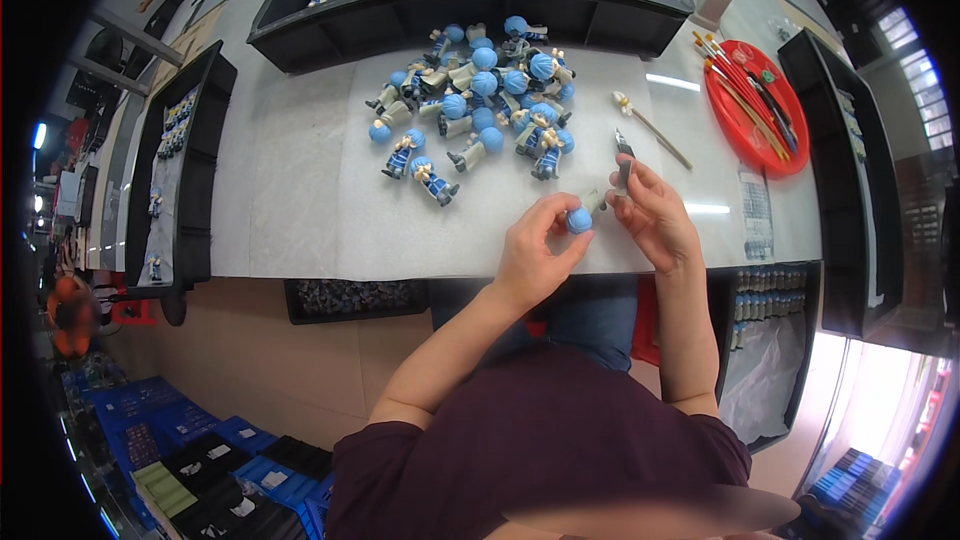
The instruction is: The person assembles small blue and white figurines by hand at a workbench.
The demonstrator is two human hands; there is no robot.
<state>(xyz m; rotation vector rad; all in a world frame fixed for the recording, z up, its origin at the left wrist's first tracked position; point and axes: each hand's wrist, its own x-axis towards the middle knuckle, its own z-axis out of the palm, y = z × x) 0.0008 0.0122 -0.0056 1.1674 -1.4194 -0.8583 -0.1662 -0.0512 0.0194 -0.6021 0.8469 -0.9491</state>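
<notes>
My left hand (532,250) is closed around a small toy figure with round blue hair (579,220). The figure's pale body points toward my right hand (660,225). Between the fingers of that hand is a craft knife (624,172), its thin blade angled up and away from me. The right fingertips are close to the figure's far end; I cannot tell whether they touch it. Farther off on the table lies a loose pile of similar blue-haired figures (484,84). Beside the knife tip rests a slim stick with a pale tip (655,132).
A large black tray (470,15) full of figures stands behind the pile. At the right sit a red oval dish (722,105) with brushes and a tape dispenser (712,8). Black trays flank the table at left (192,230) and right (872,240); another (735,400) is below.
</notes>
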